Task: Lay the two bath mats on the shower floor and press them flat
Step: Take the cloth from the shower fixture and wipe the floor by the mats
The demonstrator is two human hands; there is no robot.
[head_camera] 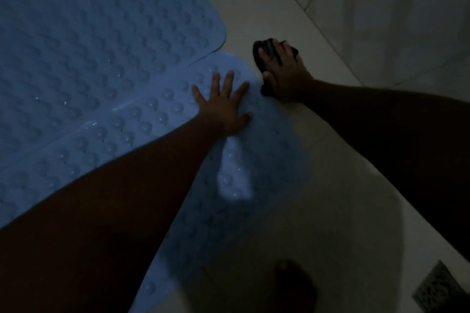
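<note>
Pressing the near mat onto the shower floor, the left grip lies splayed flat; the right grip clutches a dark cloth; one-handed pushing could skid the mat.

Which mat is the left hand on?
The near mat, the one running down toward the viewer: the left hand lies on it, fingers spread flat. The far mat, with the rounded corner, is untouched.
</note>
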